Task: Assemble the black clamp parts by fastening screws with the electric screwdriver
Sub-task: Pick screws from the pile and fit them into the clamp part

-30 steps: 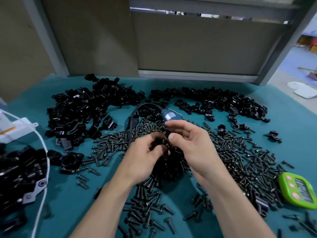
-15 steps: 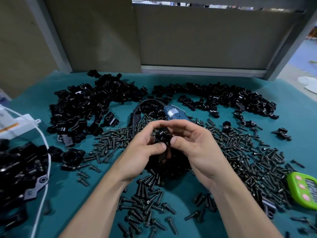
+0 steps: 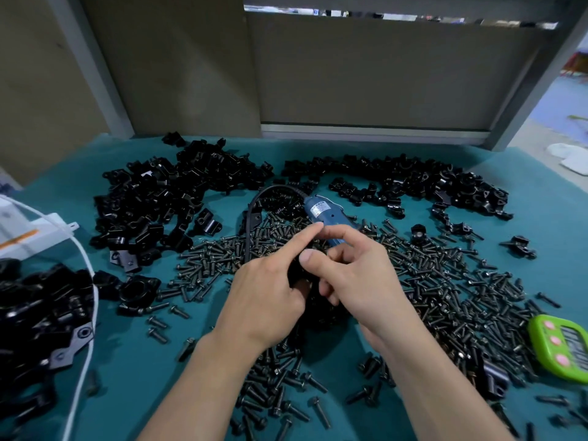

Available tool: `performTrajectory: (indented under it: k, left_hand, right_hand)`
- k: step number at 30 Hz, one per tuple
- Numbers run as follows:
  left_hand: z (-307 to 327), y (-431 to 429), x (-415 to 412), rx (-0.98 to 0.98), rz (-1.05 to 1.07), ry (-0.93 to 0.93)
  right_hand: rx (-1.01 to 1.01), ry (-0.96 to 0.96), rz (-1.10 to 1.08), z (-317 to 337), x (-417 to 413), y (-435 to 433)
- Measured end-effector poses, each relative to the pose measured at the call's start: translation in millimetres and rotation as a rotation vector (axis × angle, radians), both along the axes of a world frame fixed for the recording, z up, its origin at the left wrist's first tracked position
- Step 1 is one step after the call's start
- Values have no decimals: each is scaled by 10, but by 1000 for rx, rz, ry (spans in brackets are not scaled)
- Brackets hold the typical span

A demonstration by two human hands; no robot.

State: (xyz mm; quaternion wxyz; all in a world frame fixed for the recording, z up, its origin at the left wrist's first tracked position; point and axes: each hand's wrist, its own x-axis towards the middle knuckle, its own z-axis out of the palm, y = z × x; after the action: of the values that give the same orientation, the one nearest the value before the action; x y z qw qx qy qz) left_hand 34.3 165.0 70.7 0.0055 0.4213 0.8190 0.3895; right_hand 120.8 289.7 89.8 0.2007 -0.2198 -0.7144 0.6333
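My left hand and my right hand meet over the middle of the teal table. Between them they hold a black clamp part, mostly hidden by the fingers. The left index finger stretches forward over it, and the right thumb presses against its top. The blue electric screwdriver lies on the table just beyond my hands, its black cable curving left. Loose black screws are scattered all around the hands.
Piles of black clamp parts lie at the back left, back right and at the left edge. A white cable runs down the left side. A green timer sits at the right edge.
My hands shifted on the clamp part: the left index finger now extends forward and the part is more covered. The camera tilted down a little.
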Motion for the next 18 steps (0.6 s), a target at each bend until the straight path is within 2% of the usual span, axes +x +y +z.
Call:
performTrajectory:
  k: [3,5,9,11,13,18]
  left_hand:
    - [16,6,15,19,-23,-112]
    - [31,3,26,39,-50,-197]
    - [3,-24,-18,80,-77,-305]
    - [-18,-38,-65,100,-70,-347]
    - [-29,-34,-98,123,-70,-402]
    - [-8,17,-124,294,-88,-610]
  right_hand:
    - [149,-51,-41,7,-3,-35]
    - [317,-48,-69,21,1,-67]
    - [466,-92,40,30,29,-102]
    - [417,-109,108,35,25,-75]
    - [257,-70,150,31,21,-48]
    - [12,33,45,0,-4,-13]
